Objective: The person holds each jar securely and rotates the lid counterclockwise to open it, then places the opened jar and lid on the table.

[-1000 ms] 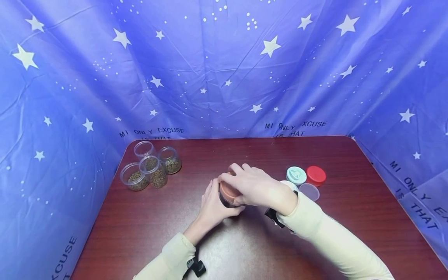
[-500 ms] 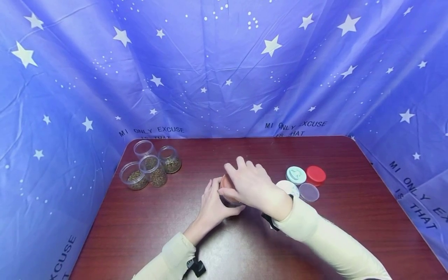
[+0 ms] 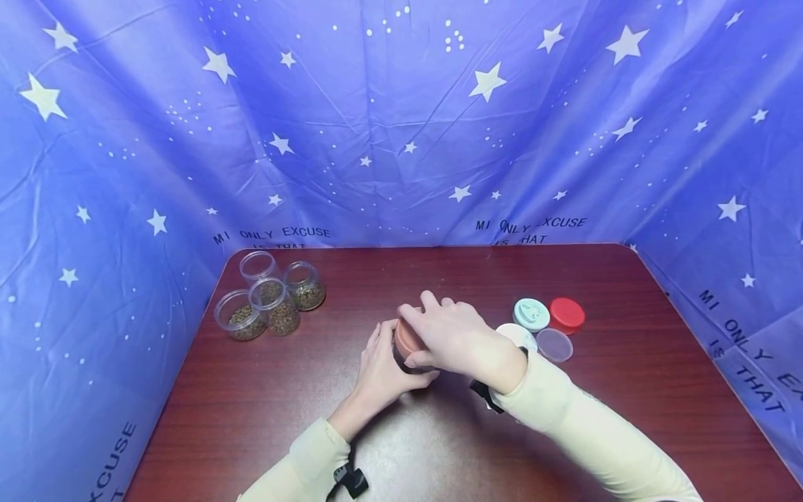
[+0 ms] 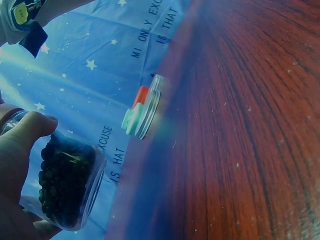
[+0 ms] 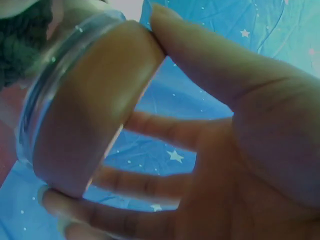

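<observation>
My left hand (image 3: 384,366) grips a clear jar (image 4: 67,180) of dark pellets near the middle of the table, thumb on one side and fingers on the other. On top of that jar sits an orange-brown screw lid (image 5: 95,105). My right hand (image 3: 461,338) holds the lid from above, with its thumb at one edge and its fingers at the opposite side. In the head view the two hands cover much of the jar. The right wrist view shows the clear rim of the jar just below the lid.
Several open clear jars with brown pellets, one of them a tall jar (image 3: 282,314), stand at the back left. To the right lie a mint lid (image 3: 531,314), a red lid (image 3: 567,315), a white lid (image 3: 516,335) and a translucent disc (image 3: 555,346). A starry curtain (image 3: 401,125) surrounds the table.
My right hand turned and loosened its fingers on the lid, then turned back and took hold of it again. My left hand has stayed on the jar.
</observation>
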A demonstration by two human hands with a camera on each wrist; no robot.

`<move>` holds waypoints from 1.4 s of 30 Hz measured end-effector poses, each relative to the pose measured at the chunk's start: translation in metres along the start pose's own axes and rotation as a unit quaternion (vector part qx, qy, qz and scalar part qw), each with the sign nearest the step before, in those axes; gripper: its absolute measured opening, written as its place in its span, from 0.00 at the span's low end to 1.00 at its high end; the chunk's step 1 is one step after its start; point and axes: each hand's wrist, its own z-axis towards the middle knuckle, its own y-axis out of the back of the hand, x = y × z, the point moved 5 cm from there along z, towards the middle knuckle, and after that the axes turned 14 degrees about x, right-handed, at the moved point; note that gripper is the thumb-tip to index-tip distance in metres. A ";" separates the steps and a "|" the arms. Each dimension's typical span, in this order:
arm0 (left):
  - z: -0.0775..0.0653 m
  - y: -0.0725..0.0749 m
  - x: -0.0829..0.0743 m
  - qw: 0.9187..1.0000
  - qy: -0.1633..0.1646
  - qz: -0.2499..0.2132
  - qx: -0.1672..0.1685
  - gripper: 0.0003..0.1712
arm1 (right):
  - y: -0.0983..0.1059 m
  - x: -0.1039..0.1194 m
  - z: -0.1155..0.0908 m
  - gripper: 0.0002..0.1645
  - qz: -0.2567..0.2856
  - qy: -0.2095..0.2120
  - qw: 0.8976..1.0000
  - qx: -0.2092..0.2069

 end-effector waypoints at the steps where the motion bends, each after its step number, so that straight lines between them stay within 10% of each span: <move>1: 0.000 0.000 0.000 1.000 0.000 0.000 0.001 0.52 | 0.000 -0.001 0.000 0.38 0.000 0.009 1.000 0.009; 17: -0.001 -0.001 -0.004 1.000 -0.016 0.006 0.003 0.54 | 0.005 -0.003 -0.011 0.42 0.016 0.139 0.989 0.042; 26: -0.001 0.000 -0.007 0.999 -0.028 0.015 -0.022 0.53 | 0.005 -0.004 -0.005 0.43 -0.016 0.004 0.993 -0.117; 33: -0.001 0.000 -0.008 0.999 -0.018 0.011 -0.028 0.51 | -0.001 -0.003 0.002 0.41 0.001 -0.052 0.997 -0.049; 42: 0.000 0.000 -0.006 1.000 -0.004 0.015 -0.014 0.52 | 0.002 -0.007 -0.003 0.37 0.038 0.019 0.999 0.021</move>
